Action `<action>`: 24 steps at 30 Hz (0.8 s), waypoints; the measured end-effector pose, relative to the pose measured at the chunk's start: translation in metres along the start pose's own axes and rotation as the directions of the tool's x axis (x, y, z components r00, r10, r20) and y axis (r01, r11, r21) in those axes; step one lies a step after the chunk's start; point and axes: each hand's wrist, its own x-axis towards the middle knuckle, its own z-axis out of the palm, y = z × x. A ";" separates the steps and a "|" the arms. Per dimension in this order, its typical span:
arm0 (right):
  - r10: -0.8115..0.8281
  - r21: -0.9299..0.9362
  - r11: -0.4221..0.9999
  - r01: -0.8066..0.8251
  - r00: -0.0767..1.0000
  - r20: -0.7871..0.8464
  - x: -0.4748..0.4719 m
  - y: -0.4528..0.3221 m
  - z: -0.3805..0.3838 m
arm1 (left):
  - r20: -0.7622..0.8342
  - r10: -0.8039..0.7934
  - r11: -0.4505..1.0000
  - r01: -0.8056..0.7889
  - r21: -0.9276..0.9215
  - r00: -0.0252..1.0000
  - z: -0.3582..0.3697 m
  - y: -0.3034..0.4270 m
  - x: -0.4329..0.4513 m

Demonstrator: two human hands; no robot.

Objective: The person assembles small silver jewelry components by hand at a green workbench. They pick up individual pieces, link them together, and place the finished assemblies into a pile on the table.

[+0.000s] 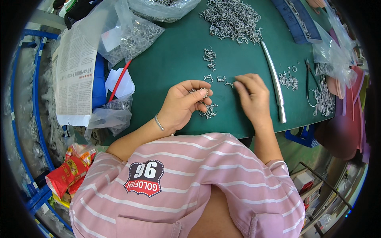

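Observation:
My left hand (186, 99) pinches small silver-coloured metal rings (203, 91) between thumb and fingers; how many lie inside the palm is hidden. Just below its fingertips sits a small cluster of similar rings (209, 111) on the green table top (175, 53). To the right, my right hand (253, 96) is slightly blurred, thumb and fingers bent and a little apart. Close to its thumb tip lies a single open metal ring (228, 85); whether they touch cannot be made out. Two more loose rings (208, 78) and a small row of rings (209, 54) lie farther up.
A large heap of rings (233, 20) lies at the back. A tapered metal ring mandrel (273, 83) lies right, beyond it small metal parts (288, 80), pliers (311, 76) and a blue bin (297, 20). Plastic bags of parts (134, 38) and a newspaper (76, 74) occupy the left.

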 end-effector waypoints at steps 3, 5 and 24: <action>-0.086 -0.114 0.990 0.088 0.996 0.022 -0.007 -0.004 0.010 | 0.011 -0.041 0.998 0.041 -0.046 0.999 -0.001 0.003 0.000; -0.075 -0.066 0.995 0.075 0.997 0.000 -0.010 -0.005 0.012 | 0.051 -0.057 0.993 0.062 -0.096 0.997 -0.003 0.007 0.000; -0.216 0.095 0.971 0.218 0.976 -0.025 0.010 -0.027 0.018 | -0.083 0.105 0.941 -0.072 0.331 0.991 0.011 0.006 -0.001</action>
